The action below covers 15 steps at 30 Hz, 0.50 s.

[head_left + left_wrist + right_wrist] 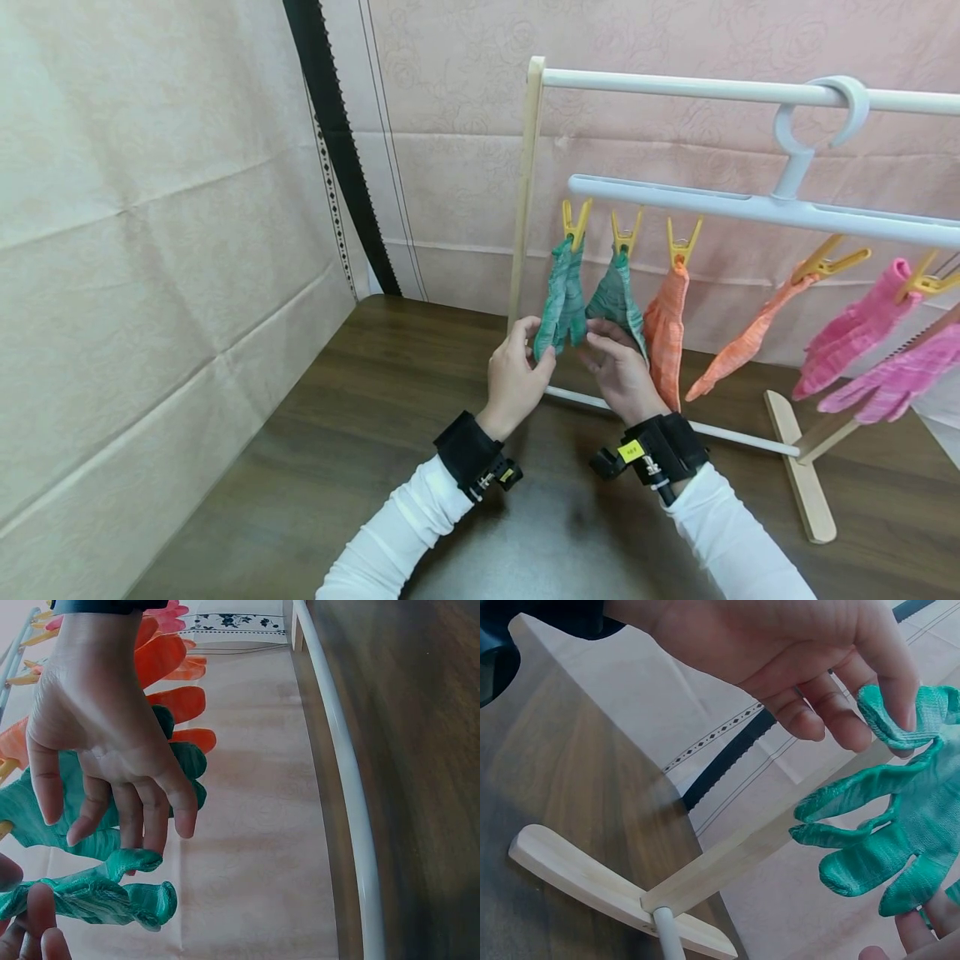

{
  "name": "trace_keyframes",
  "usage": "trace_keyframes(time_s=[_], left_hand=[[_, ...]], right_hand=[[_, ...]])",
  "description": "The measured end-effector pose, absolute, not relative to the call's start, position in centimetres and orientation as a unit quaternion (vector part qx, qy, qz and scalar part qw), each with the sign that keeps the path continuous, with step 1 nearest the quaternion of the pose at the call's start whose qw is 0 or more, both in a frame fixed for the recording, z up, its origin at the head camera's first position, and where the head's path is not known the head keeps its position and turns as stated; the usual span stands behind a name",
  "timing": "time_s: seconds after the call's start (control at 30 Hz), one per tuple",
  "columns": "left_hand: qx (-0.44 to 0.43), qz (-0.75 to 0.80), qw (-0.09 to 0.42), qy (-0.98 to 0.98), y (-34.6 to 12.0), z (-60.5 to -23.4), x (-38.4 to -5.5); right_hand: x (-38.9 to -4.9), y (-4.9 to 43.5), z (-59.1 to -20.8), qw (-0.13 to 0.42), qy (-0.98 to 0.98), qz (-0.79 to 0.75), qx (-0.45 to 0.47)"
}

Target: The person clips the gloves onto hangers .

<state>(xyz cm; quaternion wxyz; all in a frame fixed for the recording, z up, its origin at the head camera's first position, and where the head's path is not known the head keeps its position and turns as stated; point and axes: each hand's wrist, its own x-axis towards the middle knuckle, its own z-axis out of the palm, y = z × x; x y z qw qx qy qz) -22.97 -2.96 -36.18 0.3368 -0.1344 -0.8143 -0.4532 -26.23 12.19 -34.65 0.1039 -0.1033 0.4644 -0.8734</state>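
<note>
A green glove (561, 292) hangs from a yellow clothespin (576, 223) at the hanger's left end. My left hand (517, 367) pinches its outer edge; in the right wrist view, the left thumb and fingers (889, 682) hold a folded green finger of this glove (922, 802). Between this glove and a second green glove (618, 296) is my right hand (626, 375). Its fingers, loosely bent in the left wrist view, reach down to the first glove (105, 896) with tips right at the glove's fingers.
A pale blue hanger (675, 196) hangs on a rack's top bar (675, 85). To the right, orange gloves (665, 333) and pink gloves (855, 333) hang from more clothespins. The rack's wooden foot (802, 467) stands on the brown table (300, 467). Patterned cloth (150, 250) lines the sides.
</note>
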Motion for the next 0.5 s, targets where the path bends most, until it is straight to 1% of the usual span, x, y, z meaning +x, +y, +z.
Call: trace_keyframes(time_s=[0.2, 0.5], left_hand=[[-0.130, -0.453, 0.322, -0.821, -3.2, -36.7, -22.9], [-0.129, -0.434, 0.302, -0.839, -4.0, -38.0, -22.2]], right_hand=[[-25.5, 12.7, -35.2, 0.118, 0.484, -0.860, -0.115], [-23.7, 14.2, -36.3, 0.166, 0.545, -0.815, -0.110]])
